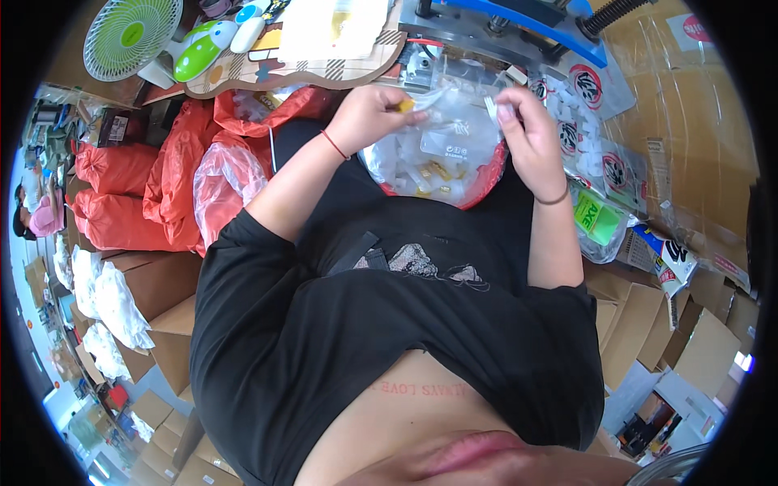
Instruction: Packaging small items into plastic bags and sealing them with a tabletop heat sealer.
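Note:
My left hand (379,117) is closed, thumb against fingers, on a clear plastic bag (450,144) with small print on it. A small yellow piece (405,105) shows at the fingertips of that hand. Across from it, my right hand (528,139) pinches near the other side of the bag, with a small whitish piece (491,109) by its fingertips; what exactly it grips is hard to make out. Beneath both hands, a red-edged container (489,178) rests at my lap, holding many small translucent packets (405,162), some with yellow parts.
Red plastic bags (121,206) are piled at the left, beside cardboard boxes (166,283). A green-and-white fan (134,34) and a white mouse (247,35) lie on the table at the far left. A blue-framed metal press (519,32) stands ahead. Clear bags (596,215) and a large carton (681,105) are at right.

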Tool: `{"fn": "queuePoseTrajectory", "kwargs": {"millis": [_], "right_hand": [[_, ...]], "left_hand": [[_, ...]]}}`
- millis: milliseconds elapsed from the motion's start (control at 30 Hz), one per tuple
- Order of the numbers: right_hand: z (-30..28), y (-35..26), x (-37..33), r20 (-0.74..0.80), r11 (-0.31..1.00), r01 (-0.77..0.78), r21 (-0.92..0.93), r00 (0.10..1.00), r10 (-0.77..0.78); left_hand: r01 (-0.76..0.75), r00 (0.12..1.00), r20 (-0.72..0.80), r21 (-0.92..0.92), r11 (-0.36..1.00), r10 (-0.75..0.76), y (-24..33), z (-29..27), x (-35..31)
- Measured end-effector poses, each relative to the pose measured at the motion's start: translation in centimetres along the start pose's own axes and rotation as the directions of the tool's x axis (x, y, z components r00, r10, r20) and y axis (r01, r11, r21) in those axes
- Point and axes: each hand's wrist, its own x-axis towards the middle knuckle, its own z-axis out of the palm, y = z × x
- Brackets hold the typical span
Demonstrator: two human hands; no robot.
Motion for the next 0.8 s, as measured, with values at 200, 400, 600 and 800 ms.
{"fn": "queuePoseTrajectory", "kwargs": {"millis": [200,400,600,800], "right_hand": [[-0.2,0.5,1.5,0.083,0.981,-0.132,0.144,0.989,0.121],[-3.3,1.9,0.4,0.298,0.989,-0.120,0.092,0.950,0.088],[-5.6,9.7,-1.7,0.013,0.768,0.053,-0.638,0.998,-0.058],[-5.9,8.4,-3.3,0.195,0.872,0.011,-0.490,0.976,0.098]], "left_hand": [[0.161,0.972,0.230,-0.555,0.816,-0.035,2.2,4.2,-0.7],[0.480,0.843,0.538,-0.758,0.442,0.008,3.0,7.4,-0.7],[0.391,0.900,0.435,-0.767,0.509,-0.035,0.3,6.4,4.6],[0.425,0.901,0.425,-0.828,0.365,-0.085,-0.8,4.6,6.7]]}}
